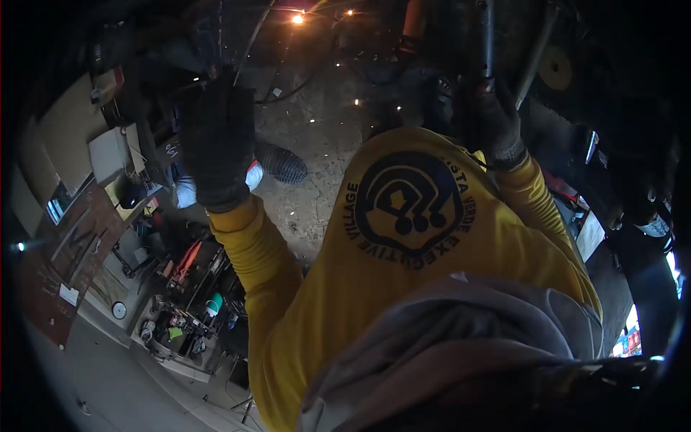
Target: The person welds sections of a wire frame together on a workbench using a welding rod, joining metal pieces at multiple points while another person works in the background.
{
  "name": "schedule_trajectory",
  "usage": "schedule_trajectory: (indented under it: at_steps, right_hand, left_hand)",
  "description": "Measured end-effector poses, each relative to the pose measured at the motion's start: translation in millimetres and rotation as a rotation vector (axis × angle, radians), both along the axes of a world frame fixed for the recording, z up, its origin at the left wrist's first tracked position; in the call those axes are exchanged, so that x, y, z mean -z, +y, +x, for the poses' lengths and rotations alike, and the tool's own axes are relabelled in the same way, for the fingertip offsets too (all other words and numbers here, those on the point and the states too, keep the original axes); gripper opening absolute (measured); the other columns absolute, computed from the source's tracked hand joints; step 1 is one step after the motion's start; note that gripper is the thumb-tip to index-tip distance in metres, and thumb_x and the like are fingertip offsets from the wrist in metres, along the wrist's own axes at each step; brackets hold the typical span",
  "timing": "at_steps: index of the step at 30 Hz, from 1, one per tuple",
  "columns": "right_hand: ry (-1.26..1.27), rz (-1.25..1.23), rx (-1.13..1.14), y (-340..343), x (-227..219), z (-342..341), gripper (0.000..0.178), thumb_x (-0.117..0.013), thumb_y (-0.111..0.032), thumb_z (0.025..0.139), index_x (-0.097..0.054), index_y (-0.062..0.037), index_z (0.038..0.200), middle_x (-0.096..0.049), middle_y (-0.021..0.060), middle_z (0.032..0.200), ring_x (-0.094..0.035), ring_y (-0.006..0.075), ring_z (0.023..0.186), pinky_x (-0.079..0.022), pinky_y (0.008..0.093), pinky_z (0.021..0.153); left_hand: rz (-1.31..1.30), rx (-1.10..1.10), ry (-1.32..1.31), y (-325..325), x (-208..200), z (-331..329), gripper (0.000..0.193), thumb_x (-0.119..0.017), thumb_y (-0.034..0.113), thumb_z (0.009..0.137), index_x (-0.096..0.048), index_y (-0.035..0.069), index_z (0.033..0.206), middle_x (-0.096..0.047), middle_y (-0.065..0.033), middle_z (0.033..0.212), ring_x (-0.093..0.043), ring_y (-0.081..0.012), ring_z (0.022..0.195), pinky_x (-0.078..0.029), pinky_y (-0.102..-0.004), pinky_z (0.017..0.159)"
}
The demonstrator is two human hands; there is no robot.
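Both my hands wear dark work gloves below yellow sleeves. My left hand (216,140) is raised at the upper left; it looks closed, but its fingers are lost in the dark. A thin curved rod (252,42) rises from its top edge, and what it holds I cannot make out. At the upper right, my right hand (497,124) is closed round the lower end of a grey metal rod (488,39). Between and beyond the hands, an orange glow (297,19) burns at the top, with small sparks scattered below it.
A cluttered bench (191,317) with tools stands on the left, beside a reddish-brown board (68,266). One dark shoe (281,164) rests on the concrete floor (324,137). A dark cable (295,92) crosses that floor. A round tan disc (555,68) is at the upper right.
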State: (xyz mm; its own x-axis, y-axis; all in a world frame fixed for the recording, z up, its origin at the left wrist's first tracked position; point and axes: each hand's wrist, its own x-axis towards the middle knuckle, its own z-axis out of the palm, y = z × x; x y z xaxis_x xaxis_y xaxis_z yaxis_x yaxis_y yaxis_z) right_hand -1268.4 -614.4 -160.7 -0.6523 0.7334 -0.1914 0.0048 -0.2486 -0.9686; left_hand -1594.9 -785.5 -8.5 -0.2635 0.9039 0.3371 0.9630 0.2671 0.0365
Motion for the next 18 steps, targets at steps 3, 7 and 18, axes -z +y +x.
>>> schedule_trajectory:
  at_steps: [3, 7, 18]
  right_hand:
    - [0.308, -0.512, 0.05, 1, -4, 0, 0.041, -0.062, -0.027, 0.102, -0.052, -0.0018, 0.133, -0.063, 0.0033, 0.096, -0.06, 0.01, 0.078, -0.051, 0.0258, 0.066]
    - [0.171, -0.456, -0.025, 8, -25, -1, 0.051, -0.067, -0.036, 0.099, -0.051, -0.0028, 0.135, -0.062, 0.0025, 0.093, -0.059, 0.0093, 0.076, -0.049, 0.0247, 0.065]
    - [0.078, -0.477, -0.02, 9, -42, -3, 0.056, -0.065, -0.043, 0.099, -0.051, -0.003, 0.136, -0.06, 0.0032, 0.085, -0.055, 0.0109, 0.065, -0.048, 0.027, 0.06]
  left_hand:
    - [-0.088, -0.106, -0.132, 4, -7, 7, 0.029, -0.074, 0.016, 0.089, -0.073, 0.009, 0.118, -0.074, -0.0109, 0.1, -0.071, -0.0253, 0.085, -0.056, -0.0358, 0.077]
    - [-0.084, -0.124, -0.228, 5, -10, 10, 0.029, -0.072, 0.016, 0.09, -0.072, 0.007, 0.117, -0.074, -0.0142, 0.095, -0.072, -0.0269, 0.078, -0.057, -0.036, 0.072]
    - [-0.074, -0.103, -0.208, 8, -2, 11, 0.028, -0.073, 0.017, 0.09, -0.072, 0.007, 0.116, -0.075, -0.0152, 0.096, -0.073, -0.0282, 0.08, -0.058, -0.0364, 0.072]
